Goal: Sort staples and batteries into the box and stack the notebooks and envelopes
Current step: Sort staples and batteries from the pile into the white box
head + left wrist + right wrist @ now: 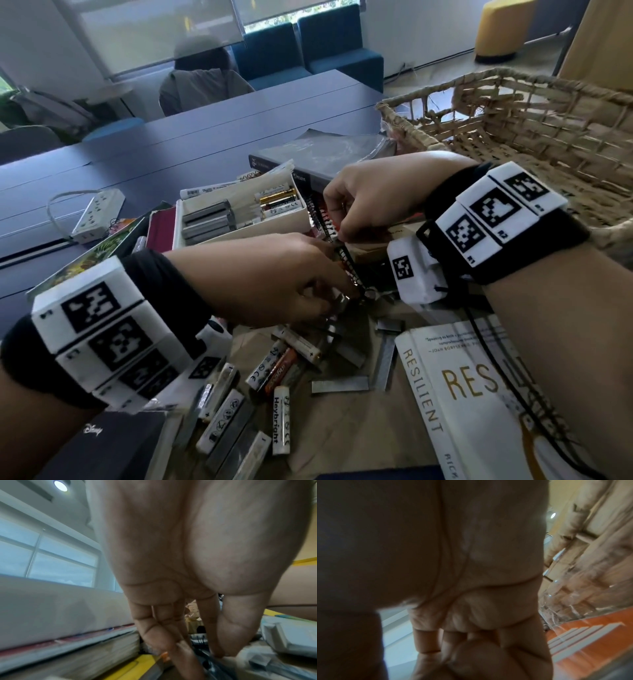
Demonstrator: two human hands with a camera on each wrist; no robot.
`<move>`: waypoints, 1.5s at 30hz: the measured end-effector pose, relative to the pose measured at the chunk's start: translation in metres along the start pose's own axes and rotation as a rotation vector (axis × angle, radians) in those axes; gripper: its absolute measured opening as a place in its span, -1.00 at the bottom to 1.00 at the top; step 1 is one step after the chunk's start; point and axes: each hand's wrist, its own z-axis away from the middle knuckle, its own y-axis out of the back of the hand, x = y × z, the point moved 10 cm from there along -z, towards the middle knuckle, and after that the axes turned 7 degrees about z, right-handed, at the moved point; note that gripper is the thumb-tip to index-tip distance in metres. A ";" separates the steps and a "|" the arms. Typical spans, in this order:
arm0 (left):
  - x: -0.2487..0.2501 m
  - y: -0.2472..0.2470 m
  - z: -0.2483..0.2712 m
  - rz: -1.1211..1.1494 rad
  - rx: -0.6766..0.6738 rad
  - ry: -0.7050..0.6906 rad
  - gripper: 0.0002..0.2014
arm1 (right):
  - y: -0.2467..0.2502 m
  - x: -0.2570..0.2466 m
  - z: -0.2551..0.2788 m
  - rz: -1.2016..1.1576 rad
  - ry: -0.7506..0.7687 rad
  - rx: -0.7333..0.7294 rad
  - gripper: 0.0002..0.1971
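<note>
Spiral notebook (346, 250): between white box (239, 219) and wicker basket (513, 137), both hands on its wire binding. Right hand (370, 202) fingers curled, pinching upper coil; left hand (274, 274) fingers pinching lower end. Loose batteries (281, 414) and staples (339, 383) on surface nearby.

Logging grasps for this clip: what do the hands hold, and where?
Both hold the spiral notebook at its wire binding: right hand at the far end, left hand at the near end.
</note>
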 end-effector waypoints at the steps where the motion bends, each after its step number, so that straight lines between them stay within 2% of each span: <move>1: -0.001 -0.003 0.000 -0.001 -0.016 0.017 -0.62 | 0.000 0.000 0.000 0.003 -0.002 0.003 -0.89; 7: 0.000 -0.004 -0.002 -0.005 -0.005 0.035 -0.71 | 0.000 -0.001 -0.002 0.007 0.003 0.010 -0.91; 12: -0.006 -0.006 0.002 0.061 -0.062 0.068 -0.86 | 0.000 0.001 -0.001 -0.002 0.002 0.000 -0.92; 17: -0.004 0.007 0.002 0.073 0.066 0.024 -0.93 | 0.001 0.001 -0.002 -0.003 -0.002 0.007 -0.93; 23: 0.013 0.009 -0.001 0.051 0.123 -0.088 -0.82 | 0.002 0.003 0.001 -0.032 -0.012 0.008 -0.91; 25: 0.018 0.007 -0.005 0.035 0.093 -0.100 -0.75 | 0.002 0.003 0.001 -0.039 -0.013 0.006 -0.92; 31: 0.005 -0.009 -0.008 -0.034 -0.060 0.013 -0.58 | 0.003 0.000 0.002 -0.023 -0.005 0.004 -0.93; 37: 0.001 -0.023 -0.003 -0.085 -0.103 0.091 -0.44 | 0.007 0.000 0.003 -0.005 -0.010 0.010 -0.92; 43: 0.001 -0.016 -0.010 -0.111 -0.069 0.069 -0.44 | 0.007 0.001 0.004 0.004 -0.021 0.024 -0.94; 45: 0.004 -0.012 -0.011 -0.105 -0.049 0.051 -0.50 | 0.008 0.000 0.004 0.013 -0.022 0.029 -0.95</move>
